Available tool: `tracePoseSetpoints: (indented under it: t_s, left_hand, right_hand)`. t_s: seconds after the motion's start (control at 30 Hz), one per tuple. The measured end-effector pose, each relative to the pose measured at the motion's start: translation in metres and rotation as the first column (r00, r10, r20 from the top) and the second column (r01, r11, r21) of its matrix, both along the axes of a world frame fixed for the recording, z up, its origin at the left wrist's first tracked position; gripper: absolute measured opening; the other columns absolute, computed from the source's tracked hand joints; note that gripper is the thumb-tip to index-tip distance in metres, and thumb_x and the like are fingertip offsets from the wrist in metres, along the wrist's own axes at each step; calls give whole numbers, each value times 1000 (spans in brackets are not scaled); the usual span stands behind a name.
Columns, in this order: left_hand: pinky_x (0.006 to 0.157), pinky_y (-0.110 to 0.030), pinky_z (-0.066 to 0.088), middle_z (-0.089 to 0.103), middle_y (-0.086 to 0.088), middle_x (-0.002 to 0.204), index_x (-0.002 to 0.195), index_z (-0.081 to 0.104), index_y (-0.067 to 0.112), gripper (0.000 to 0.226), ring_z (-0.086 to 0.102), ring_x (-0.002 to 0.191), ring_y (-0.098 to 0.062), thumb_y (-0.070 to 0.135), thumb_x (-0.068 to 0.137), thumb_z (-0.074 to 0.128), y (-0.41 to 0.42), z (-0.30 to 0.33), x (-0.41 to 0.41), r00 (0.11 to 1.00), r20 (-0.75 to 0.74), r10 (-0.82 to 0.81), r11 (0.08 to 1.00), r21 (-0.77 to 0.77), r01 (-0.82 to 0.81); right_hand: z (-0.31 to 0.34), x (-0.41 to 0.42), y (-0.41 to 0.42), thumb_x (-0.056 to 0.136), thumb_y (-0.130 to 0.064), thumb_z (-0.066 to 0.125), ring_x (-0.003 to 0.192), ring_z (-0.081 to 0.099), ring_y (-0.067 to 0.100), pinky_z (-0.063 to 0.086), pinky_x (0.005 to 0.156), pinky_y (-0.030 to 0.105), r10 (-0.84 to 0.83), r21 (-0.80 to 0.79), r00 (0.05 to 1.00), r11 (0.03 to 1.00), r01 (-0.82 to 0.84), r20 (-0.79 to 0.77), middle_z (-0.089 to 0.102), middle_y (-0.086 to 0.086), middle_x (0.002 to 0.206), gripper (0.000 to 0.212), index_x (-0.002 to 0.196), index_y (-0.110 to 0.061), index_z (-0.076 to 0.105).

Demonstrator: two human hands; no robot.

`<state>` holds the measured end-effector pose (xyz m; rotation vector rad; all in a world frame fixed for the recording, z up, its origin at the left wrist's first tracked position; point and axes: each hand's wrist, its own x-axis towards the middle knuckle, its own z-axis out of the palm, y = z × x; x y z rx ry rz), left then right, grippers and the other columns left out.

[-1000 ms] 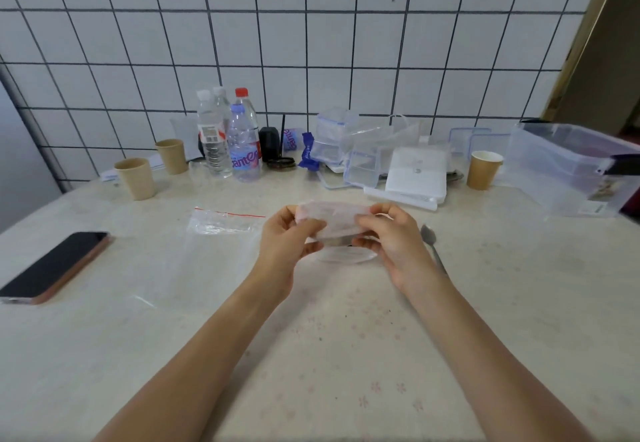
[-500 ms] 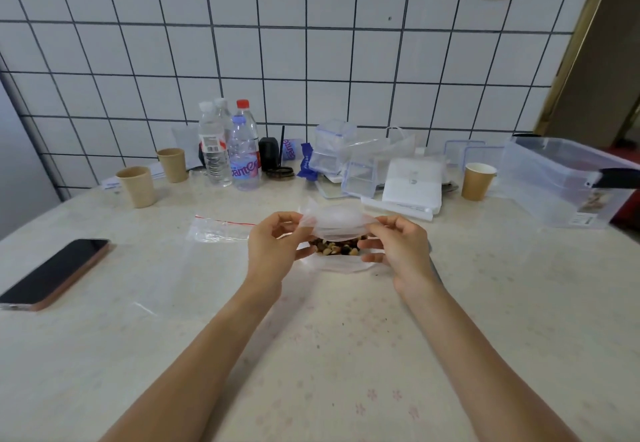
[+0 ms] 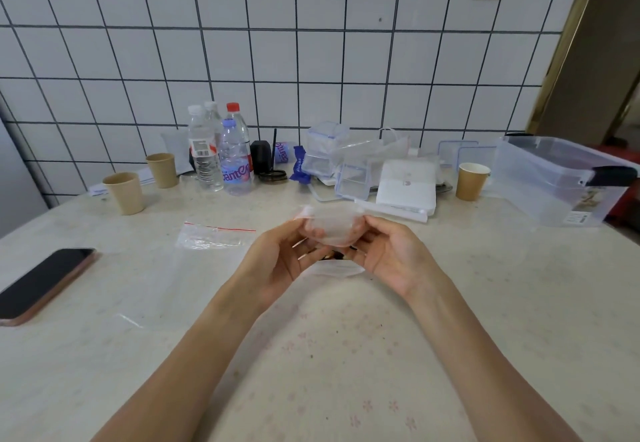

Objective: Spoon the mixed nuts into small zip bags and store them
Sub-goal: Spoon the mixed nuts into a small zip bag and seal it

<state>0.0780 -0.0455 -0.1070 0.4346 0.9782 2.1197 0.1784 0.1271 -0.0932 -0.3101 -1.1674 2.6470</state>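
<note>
Surface: pale marbled table (image 3: 346,355) with faint flower print, ran out from under the grip on all sides.
Room: white tiled wall (image 3: 311,60) with dark grout behind the grip; brass-coloured door frame (image 3: 568,36) far right of it.
Grip, left: left hand (image 3: 277,261) palm up, fingers curled round the left edge of a small zip bag (image 3: 334,225), pinching it.
Grip, right: right hand (image 3: 391,258) palm up, fingers curled on the bag's right edge, pinching it.
Small zip bag: clear, held up off the table between both hands; contents could not be told.
Nuts: a few dark mixed nuts (image 3: 334,253) showed just below the grip, between the hands, in a clear dish (image 3: 337,270) resting on the table.
Big zip bag: large zip bag (image 3: 194,261) with red seal line lay flat just left of the grip; looked flat.
Phone: phone (image 3: 43,284) face up, well left of the grip.
Cups: two paper cups (image 3: 124,192) back left of the grip, one paper cup (image 3: 472,181) back right; insides not visible.
Bottles: water bottles (image 3: 221,154) clustered behind and left of the grip, by the wall.
Small boxes: clear clip-lid boxes (image 3: 329,154) stacked behind the grip; contents unclear.
White box: flat white box (image 3: 407,187) just behind the grip, to the right.
Storage bin: big clear storage bin (image 3: 554,181) well right of the grip, lid off, dark handle latch visible.
</note>
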Motion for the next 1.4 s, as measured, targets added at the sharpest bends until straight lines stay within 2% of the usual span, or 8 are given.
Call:
tracePoseSetpoints:
  t_s: [0.33, 0.43, 0.57, 0.73, 0.87, 1.03, 1.2, 1.4]
  left_hand:
    - [85, -44, 60, 68, -21, 114, 93, 69, 1, 25, 69, 101, -34, 15, 77, 57, -1, 3, 4, 995, 86, -54, 998, 23, 52]
    - [101, -48, 56, 66, -20, 111, 84, 75, 9, 11, 64, 106, -32, 14, 77, 69, -4, 5, 7, 992, -122, -31, 997, -73, 23]
    - [80, -30, 62, 73, -24, 100, 86, 67, -4, 17, 75, 99, -33, 8, 84, 79, 1, 0, 12, 856, -438, 275, 882, -239, -406]
    - [66, -29, 61, 73, -7, 78, 87, 65, 6, 25, 74, 74, -14, 24, 86, 83, 2, 2, 15, 817, -404, 412, 820, -225, -526]
    - [68, -33, 63, 73, -15, 81, 85, 63, 8, 19, 76, 75, -21, 16, 89, 80, 5, -2, 17, 808, -398, 434, 809, -223, -544]
    - [68, -36, 65, 68, -13, 89, 91, 60, 11, 14, 76, 79, -28, -2, 90, 67, 13, -8, 20, 697, -557, 452, 737, -207, -644]
    - [65, -34, 65, 57, -8, 103, 98, 55, 21, 25, 72, 85, -36, 0, 92, 67, 8, -8, 11, 573, -669, 473, 620, -209, -756]
    - [74, -36, 65, 71, -19, 103, 98, 71, 7, 9, 77, 90, -29, 4, 91, 76, 1, -5, 8, 747, -459, 482, 727, -267, -633]
  right_hand:
    - [1, 2, -2, 86, -17, 49, 87, 61, 27, 53, 84, 41, 28, 136, 999, 990, -24, -21, 60, 18, 98, 8, 81, -11, 51]
    - [-1, 6, 4, 79, -16, 64, 92, 59, 27, 51, 89, 43, 52, 234, 997, 971, -37, -59, 57, 18, 104, 25, 102, -8, 56]
    - [-6, 0, -6, 83, 1, 74, 84, 67, 24, 56, 80, 38, -146, 525, 989, 841, 129, -8, 65, 12, 80, 23, 69, -12, 61]
    - [-14, -8, -20, 85, -8, 77, 77, 66, 19, 57, 64, 33, -205, 470, 979, 862, 189, -16, 69, 4, 75, 38, 52, -23, 64]
    - [-14, -10, -22, 89, -5, 69, 71, 67, 19, 58, 59, 35, -244, 376, 970, 900, 221, 12, 72, 8, 77, 19, 76, -14, 79]
    - [-20, -15, -19, 91, -1, 63, 56, 68, 21, 58, 52, 33, -428, 408, 901, 838, 363, 76, 70, 8, 63, 11, 100, -6, 61]
    - [-21, -15, -12, 95, 5, 58, 70, 76, 30, 62, 59, 39, -406, 330, 909, 875, 354, 99, 70, 25, 95, 14, 106, -3, 59]
    - [-18, -7, 1, 97, 5, 58, 80, 78, 28, 65, 67, 37, -260, 29, 963, 966, 259, 77, 79, 19, 94, 15, 105, -1, 70]
